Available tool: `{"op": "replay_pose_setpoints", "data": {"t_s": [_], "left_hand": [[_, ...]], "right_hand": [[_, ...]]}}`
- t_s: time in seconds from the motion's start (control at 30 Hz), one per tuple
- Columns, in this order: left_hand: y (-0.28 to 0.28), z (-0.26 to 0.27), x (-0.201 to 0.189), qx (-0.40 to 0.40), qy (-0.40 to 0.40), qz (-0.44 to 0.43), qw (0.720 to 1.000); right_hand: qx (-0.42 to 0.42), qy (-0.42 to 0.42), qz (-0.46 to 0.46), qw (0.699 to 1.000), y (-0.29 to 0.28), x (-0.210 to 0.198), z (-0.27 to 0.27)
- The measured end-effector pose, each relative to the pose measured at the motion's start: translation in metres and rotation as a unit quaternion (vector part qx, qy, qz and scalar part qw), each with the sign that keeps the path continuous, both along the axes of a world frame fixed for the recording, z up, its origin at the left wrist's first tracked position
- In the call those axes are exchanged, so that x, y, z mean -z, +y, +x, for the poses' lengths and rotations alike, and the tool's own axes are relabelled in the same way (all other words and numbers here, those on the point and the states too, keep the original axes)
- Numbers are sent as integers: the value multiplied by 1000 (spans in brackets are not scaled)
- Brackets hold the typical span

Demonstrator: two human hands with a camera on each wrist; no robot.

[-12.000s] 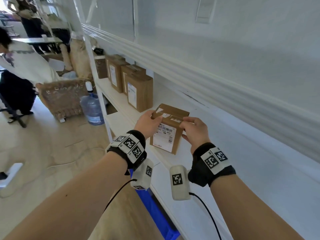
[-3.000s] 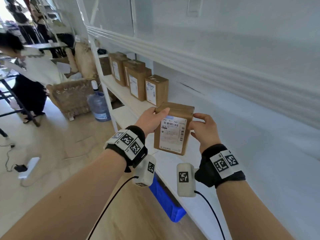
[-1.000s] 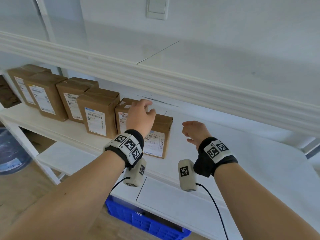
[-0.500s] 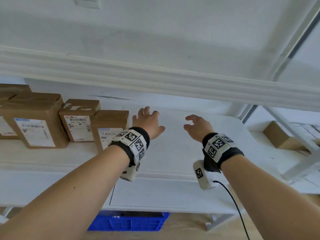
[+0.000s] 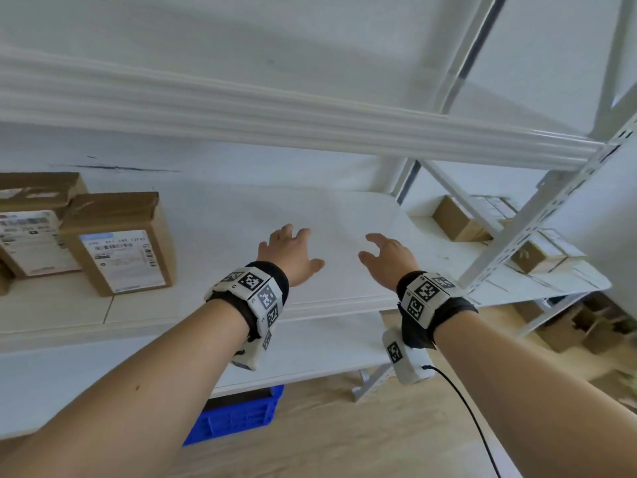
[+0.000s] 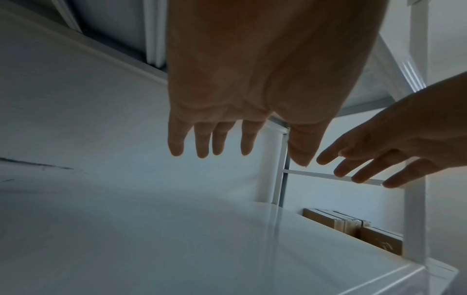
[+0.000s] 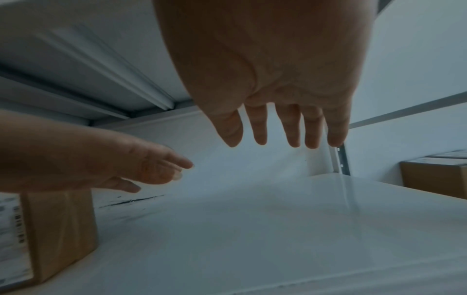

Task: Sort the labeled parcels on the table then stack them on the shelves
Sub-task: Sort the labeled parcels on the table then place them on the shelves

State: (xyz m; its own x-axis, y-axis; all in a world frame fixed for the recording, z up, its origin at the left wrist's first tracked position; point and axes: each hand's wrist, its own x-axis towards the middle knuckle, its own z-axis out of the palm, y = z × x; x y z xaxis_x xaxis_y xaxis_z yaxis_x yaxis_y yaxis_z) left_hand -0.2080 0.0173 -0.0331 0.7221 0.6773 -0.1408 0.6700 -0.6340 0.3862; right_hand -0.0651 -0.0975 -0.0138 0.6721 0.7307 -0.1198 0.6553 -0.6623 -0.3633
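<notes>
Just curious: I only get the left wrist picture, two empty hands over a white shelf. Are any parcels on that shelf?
Observer: Yes. The head view shows labeled parcels standing upright at the left of the shelf, apart from the left hand.
Visitor: Anything underneath?
Observer: A blue crate sits on the floor below.
Visitor: Is the right hand's palm hiding something?
Observer: No. The right wrist view shows the right hand with a bare palm and straight fingers.

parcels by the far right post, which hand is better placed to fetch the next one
Right, probably. The right hand is open, empty and nearer those parcels; the left hand, also open, sits nearer the shelved parcel.
</notes>
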Motion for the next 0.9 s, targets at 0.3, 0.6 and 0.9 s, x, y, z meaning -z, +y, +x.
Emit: {"op": "replay_pose_setpoints", "data": {"t_s": [0.3, 0.6, 0.9], "left_hand": [[-86, 73, -16, 35, -5, 6, 999], [-233, 208, -12, 106, -22, -18, 994], [-346, 350, 2, 150, -22, -26, 988]], "right_hand": [[11, 10, 37, 999, -87, -5, 57], [59, 55, 82, 993, -249, 8, 168], [130, 66, 122, 982, -377, 17, 284]]}}
